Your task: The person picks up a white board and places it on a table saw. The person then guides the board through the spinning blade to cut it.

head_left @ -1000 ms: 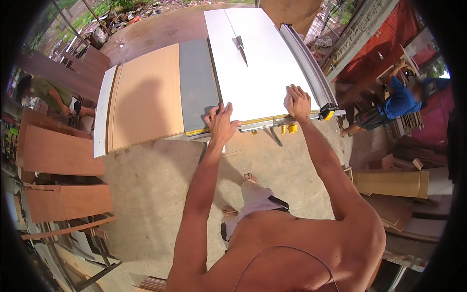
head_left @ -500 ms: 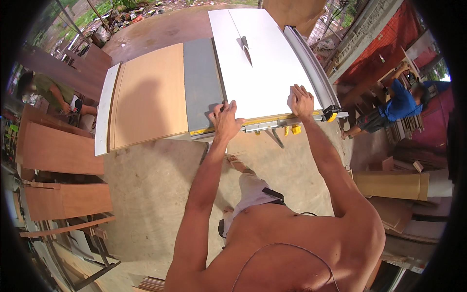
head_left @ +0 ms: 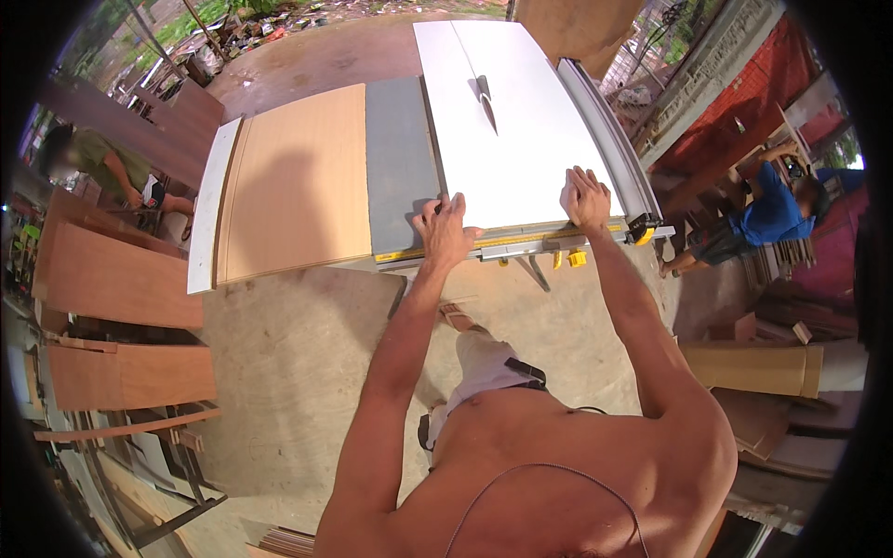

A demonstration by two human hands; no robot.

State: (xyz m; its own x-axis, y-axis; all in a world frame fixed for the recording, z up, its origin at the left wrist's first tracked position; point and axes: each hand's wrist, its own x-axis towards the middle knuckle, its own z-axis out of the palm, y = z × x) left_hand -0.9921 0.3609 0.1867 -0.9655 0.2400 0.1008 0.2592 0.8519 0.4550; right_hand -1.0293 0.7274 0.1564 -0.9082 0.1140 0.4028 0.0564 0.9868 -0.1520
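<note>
A wide white board [head_left: 530, 149] lies on a table saw, with a thin slit running away from the upright blade and its guard piece [head_left: 487, 104]. My left hand [head_left: 446, 232] rests at the board's near left corner, fingers spread and thumb pointing right. My right hand [head_left: 588, 200] lies on the board's near right part, fingers stretched forward. Just in front of both hands runs the saw's front rail [head_left: 512, 245] with a yellow scale. To the right of the board stands a long grey fence [head_left: 609, 139], with a black and yellow clamp [head_left: 642, 229] at its near end.
Left of the board are a grey saw-table surface [head_left: 395, 153] and a light brown panel [head_left: 307, 186] edged by a white strip [head_left: 212, 209]. Brown cabinet panels [head_left: 121, 279] stand at far left. One person [head_left: 112, 177] is at left, another in blue [head_left: 777, 205] at right.
The whole view has shifted slightly, so the saw, board and hands appear a little farther right and lower. Against the saw, my hands and the board have hardly moved.
</note>
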